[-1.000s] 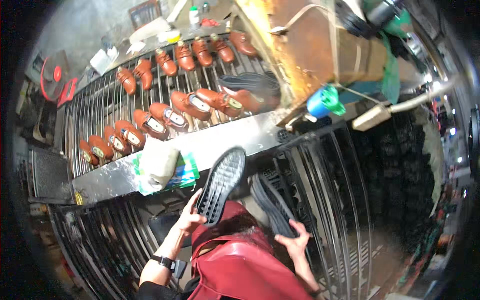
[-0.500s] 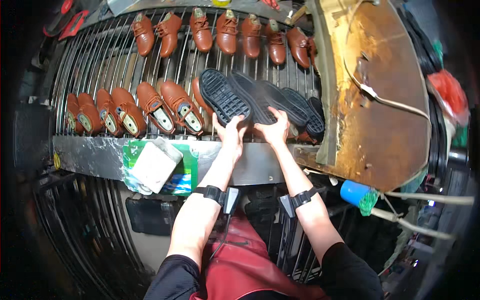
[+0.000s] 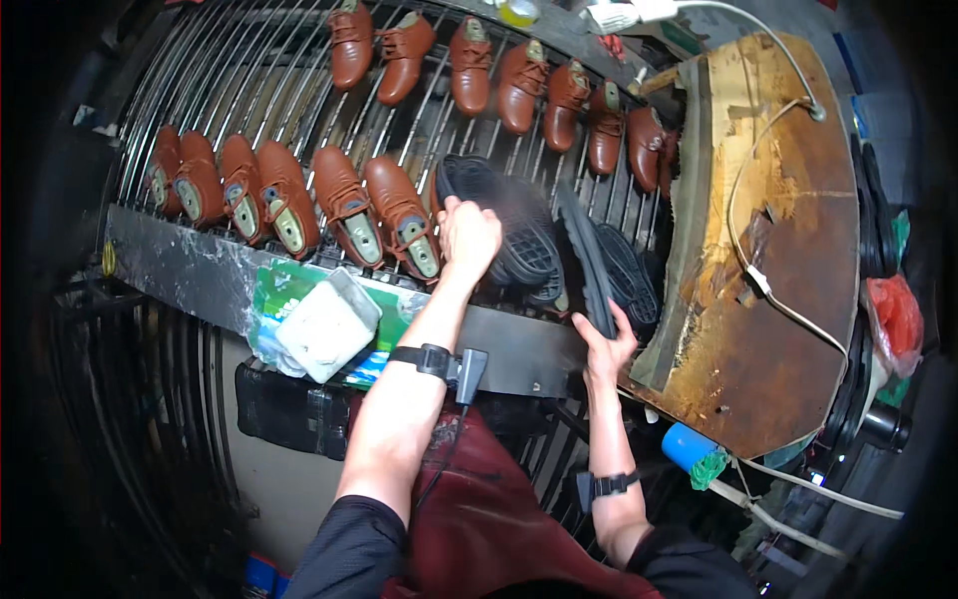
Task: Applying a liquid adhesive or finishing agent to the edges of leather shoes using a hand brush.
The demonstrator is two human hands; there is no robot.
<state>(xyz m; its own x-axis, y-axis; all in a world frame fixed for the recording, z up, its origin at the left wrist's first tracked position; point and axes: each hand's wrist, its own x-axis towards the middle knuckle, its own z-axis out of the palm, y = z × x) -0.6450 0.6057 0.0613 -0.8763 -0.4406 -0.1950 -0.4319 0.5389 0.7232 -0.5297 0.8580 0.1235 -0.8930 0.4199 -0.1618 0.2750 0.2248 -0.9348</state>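
Observation:
My right hand [image 3: 607, 344] grips the near end of a black shoe sole [image 3: 587, 255], thumb on one side and fingers on the other; the sole stands on edge. My left hand [image 3: 469, 238] is closed, knuckles up, against another black treaded sole [image 3: 469, 180]; what its fingers hold is hidden. More black soles lie between and beside my hands, such as a treaded one [image 3: 529, 255] and one to the right [image 3: 629, 275], partly blurred. Left of my left hand rests a brown lace-up shoe [image 3: 399, 205], toe pointing away.
Brown shoes stand in a near row [image 3: 284, 190] and a far row [image 3: 519, 90] on a rack of metal bars [image 3: 239, 90]. A white block [image 3: 329, 324] sits on the metal front ledge [image 3: 180, 250]. At right are a worn brown board [image 3: 788, 280] with a white cable and a blue cylinder [image 3: 689, 442].
My hands have moved apart. The right has gone right and nearer, turning a sole on edge; the left has closed into a fist shape. The whole view has shifted and tilted.

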